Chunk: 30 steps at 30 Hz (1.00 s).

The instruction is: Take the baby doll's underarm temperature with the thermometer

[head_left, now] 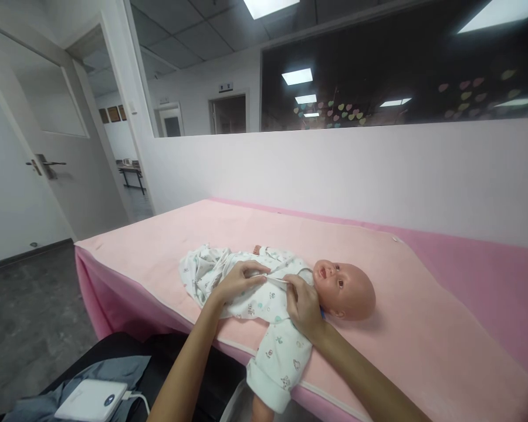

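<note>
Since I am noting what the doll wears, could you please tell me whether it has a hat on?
No, its head is bare, and the patterned clothes lie only on its body and limbs.

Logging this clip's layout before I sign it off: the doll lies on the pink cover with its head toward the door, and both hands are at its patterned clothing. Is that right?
Not quite: the doll has its head pointing away from the door, as the head view shows. It does lie on the pink cover, with both hands, left and right, at its patterned clothing.
</note>
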Motion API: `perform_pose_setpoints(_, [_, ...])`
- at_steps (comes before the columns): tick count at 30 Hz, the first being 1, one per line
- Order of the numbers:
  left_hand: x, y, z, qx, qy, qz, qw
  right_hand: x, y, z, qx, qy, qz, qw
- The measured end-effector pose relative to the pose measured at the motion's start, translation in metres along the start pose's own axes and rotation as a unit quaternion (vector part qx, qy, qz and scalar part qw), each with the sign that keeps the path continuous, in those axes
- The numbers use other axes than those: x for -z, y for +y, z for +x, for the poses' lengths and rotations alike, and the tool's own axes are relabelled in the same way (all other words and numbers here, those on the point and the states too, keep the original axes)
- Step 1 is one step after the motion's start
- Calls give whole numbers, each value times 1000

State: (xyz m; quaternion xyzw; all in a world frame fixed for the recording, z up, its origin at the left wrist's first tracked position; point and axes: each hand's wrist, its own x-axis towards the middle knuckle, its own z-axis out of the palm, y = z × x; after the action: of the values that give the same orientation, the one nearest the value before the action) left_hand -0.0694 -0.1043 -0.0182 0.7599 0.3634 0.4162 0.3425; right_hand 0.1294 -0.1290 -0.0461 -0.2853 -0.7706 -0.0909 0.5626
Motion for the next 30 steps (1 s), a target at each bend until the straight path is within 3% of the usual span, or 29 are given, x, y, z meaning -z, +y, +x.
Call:
perform_pose_setpoints(4, [-1,-2,2,-5,2,10,1000,1,-2,1,-33,-7,-3,999])
perform_pose_setpoints(11, [12,-6,-7,-46,96,27,994,2,-2,1,-52,-4,-11,999])
perform_pose_setpoints(17, [31,-8,-30,-13,27,100,995,2,-2,3,-48,-13,-15,999])
perform_pose_setpoints(25, [25,-17,-35,-15,61,87,994,2,-1,3,-39,-20,-19,999])
perform_pose_setpoints(30, [24,-16,-35,-8,55,63,996,2,-2,3,-33,-28,-19,999])
